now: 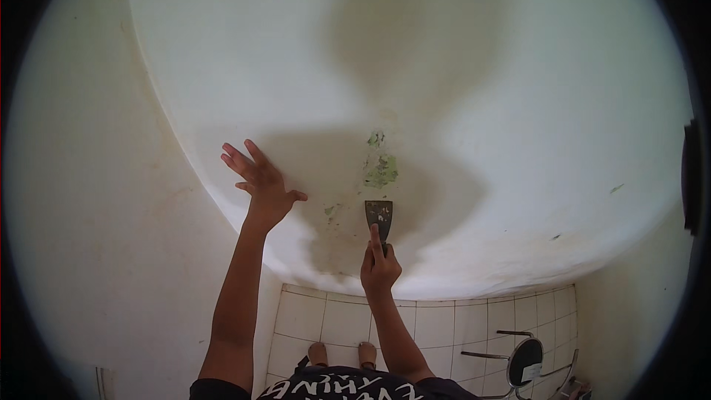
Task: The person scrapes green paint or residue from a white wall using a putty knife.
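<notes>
You hold the scraper [381,216] just below the middle of the frame, and the step in hand looks like scraping the wall [518,141]. Its blade is dark and wide, narrowing toward the handle, with pale flecks on its face; the edge points up. Your right hand [381,270] is closed around the handle, with one finger laid along the blade. Just above the edge is the peeled patch [381,170], green and rough, with pale bits. The next move, I judge, calls for a low blade angle and a steady push under the ragged border. Your left hand [263,178], left of the centre, grasps nothing, its fingers spread; whether it touches the wall, I cannot tell. A smaller peeled spot [331,212] lies between your hands.
</notes>
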Motion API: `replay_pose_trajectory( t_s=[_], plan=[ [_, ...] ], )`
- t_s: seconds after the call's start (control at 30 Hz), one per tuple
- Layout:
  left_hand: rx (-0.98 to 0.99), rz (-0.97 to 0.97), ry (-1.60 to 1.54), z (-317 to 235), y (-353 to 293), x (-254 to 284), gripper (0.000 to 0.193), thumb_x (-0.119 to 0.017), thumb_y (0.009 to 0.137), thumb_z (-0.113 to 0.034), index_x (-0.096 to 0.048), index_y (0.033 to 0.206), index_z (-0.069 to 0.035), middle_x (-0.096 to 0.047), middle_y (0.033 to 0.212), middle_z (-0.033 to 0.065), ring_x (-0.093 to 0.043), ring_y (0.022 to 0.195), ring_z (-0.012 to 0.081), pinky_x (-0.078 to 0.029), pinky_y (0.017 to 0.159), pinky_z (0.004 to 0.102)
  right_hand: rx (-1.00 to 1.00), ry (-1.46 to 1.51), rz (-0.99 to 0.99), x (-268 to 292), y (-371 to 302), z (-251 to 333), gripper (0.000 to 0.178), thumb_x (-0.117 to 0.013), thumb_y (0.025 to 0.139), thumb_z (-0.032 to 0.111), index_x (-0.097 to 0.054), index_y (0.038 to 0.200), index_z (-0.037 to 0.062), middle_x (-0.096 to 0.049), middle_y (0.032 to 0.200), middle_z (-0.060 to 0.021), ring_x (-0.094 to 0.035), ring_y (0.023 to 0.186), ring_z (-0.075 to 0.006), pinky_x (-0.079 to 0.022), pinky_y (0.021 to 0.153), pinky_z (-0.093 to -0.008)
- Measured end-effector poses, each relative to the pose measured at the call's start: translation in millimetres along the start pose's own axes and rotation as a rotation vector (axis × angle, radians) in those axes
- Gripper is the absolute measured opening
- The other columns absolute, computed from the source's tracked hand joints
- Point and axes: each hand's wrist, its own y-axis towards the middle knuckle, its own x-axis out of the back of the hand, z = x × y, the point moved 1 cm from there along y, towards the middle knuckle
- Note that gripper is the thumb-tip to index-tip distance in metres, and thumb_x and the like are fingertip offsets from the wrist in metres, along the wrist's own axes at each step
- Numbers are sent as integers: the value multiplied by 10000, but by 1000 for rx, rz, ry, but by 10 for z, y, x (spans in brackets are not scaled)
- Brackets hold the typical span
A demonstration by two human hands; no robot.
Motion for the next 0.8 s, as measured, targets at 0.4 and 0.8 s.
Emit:
replay_pose_trajectory(
  t_s=[0.4,0.8],
  plan=[
    [-24,-7,69,-52,27,3,1450,-907,602,-306,227,1415,87,409,1369,375,365,1244,604,-333,834,766,-52,8,47,93,-93,39,507,-628,854,81,-575,1336,231,-514,670,-77,-492,476,-228,-413,433,-332],
    [-47,-33,60,-27,-2,3,1434,-900,615,-296,226,1419,82,410,1369,375,360,1247,605,-328,837,769,23,29,-129,-24,459,178,457,-614,876,47,-591,1315,173,-516,653,-89,-462,465,-227,-395,432,-326]
  ],
)
